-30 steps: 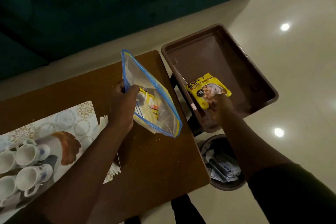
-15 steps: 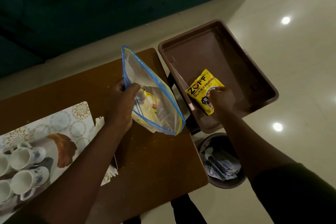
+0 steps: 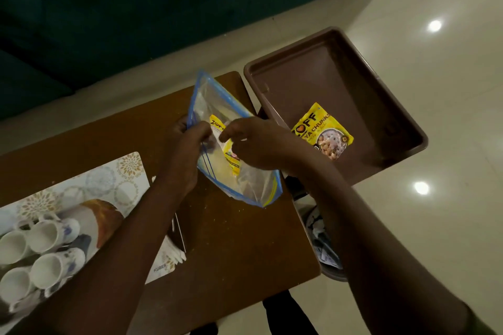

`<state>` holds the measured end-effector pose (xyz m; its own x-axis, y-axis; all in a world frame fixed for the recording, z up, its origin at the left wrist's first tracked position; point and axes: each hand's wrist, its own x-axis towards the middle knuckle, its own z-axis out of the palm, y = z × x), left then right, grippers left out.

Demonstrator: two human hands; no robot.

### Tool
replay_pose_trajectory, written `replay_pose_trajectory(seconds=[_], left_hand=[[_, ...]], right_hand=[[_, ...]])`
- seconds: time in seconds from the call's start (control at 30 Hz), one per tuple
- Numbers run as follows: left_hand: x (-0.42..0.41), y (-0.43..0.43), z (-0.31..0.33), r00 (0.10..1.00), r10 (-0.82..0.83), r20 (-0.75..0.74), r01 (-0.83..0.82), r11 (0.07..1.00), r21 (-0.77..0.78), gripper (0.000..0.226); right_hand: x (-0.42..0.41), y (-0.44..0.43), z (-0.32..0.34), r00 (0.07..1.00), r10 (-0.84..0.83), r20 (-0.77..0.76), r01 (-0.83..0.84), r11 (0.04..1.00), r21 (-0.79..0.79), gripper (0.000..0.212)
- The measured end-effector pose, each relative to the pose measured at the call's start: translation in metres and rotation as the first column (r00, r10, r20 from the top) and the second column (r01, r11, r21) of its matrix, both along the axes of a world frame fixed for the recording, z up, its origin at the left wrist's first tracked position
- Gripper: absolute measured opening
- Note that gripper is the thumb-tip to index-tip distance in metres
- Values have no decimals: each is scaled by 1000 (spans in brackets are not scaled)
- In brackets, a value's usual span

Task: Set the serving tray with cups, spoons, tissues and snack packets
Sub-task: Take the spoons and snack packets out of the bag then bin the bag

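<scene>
Brown plastic, the tray [image 3: 337,62] sits off the right end of the worktop [image 3: 239,239], past its edge. In the tray's near half lies one yellow packet [image 3: 322,130], flat and face up, with nothing touching it.

On the worktop a clear zip bag [image 3: 245,179] with blue edges stands tilted, mouth toward the far side. The left hand [image 3: 187,149] grips the bag's left edge, fingers [image 3: 202,130] pinched shut on the plastic. The right hand [image 3: 258,144] is at the bag's mouth, over its right side; its fingers [image 3: 231,133] are loosely curled and part open, reaching toward a second yellow packet [image 3: 227,149] that shows through the plastic inside the bag. Whether they touch that packet cannot be told.

At the left end of the worktop a patterned mat [image 3: 114,185] carries four white cups [image 3: 46,255] lying on their sides, mouths toward the camera, packed close together. A thin spoon-like handle [image 3: 179,231] lies near the mat's right edge, partly under the left forearm. Below the worktop's right end stands a round bin [image 3: 326,253] with paper scraps in it, on the pale tiled floor [image 3: 435,144]. A dark green sofa [image 3: 136,8] fills the far side.
</scene>
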<state>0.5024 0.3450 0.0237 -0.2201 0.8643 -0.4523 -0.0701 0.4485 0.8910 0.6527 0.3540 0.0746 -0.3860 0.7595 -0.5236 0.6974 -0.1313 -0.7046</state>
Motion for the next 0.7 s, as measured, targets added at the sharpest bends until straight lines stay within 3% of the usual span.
replay_pose_trajectory(seconds=[0.07, 0.2, 0.33, 0.57, 0.63, 0.7], left_hand=[[-5, -1, 3, 999, -13, 51, 15, 999, -44, 6], [-12, -7, 11, 988, -84, 128, 95, 992, -87, 18], [-13, -12, 16, 991, -99, 87, 108, 988, -108, 27], [-19, -22, 8, 989, -76, 123, 87, 992, -90, 9], [-23, -26, 4, 990, -63, 125, 73, 994, -78, 20], [-26, -27, -1, 992, -34, 124, 41, 998, -53, 22]], right_hand=[[-7, 1, -24, 983, -42, 179, 45, 999, -10, 46], [-29, 2, -74, 984, -94, 150, 108, 991, -84, 77], [-57, -7, -102, 978, -63, 200, 101, 977, -187, 98], [-70, -32, -116, 913, -148, 381, 90, 982, 166, 55], [-66, -28, -111, 925, -150, 348, 91, 979, 181, 43], [-59, -21, -101, 962, -168, 217, 131, 976, 172, 30]])
